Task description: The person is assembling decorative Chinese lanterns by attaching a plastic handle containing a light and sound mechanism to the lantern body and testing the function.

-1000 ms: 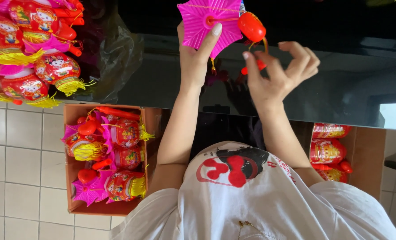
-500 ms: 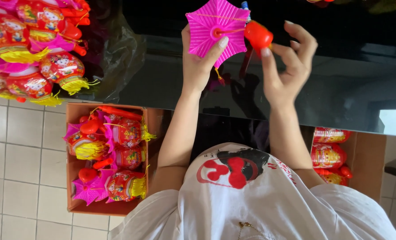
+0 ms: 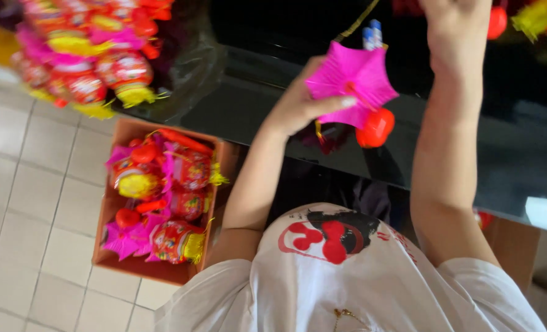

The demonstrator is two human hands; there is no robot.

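The left hand (image 3: 298,104) grasps a pink pleated lantern (image 3: 351,80) at upper centre, above the dark table's edge (image 3: 255,132). The right hand (image 3: 455,27) reaches past the top edge; its grip cannot be told.

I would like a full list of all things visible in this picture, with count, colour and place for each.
pink paper lantern: one, bright pink, folded, upper middle, held above the black counter
red ball: one, red, hanging just below the pink paper lantern
black counter: one, glossy black, across the top half
cardboard box: one, brown, on the tiled floor at left, filled with red, pink and yellow lanterns
lantern pile: many, red, pink and yellow, top left, in clear plastic
tiled floor: pale tiles, left side
white shirt: one, white with red and black print, bottom middle
left hand: fingers grip the pink paper lantern
right hand: raised at the top edge, partly cut off; whether it holds anything cannot be told
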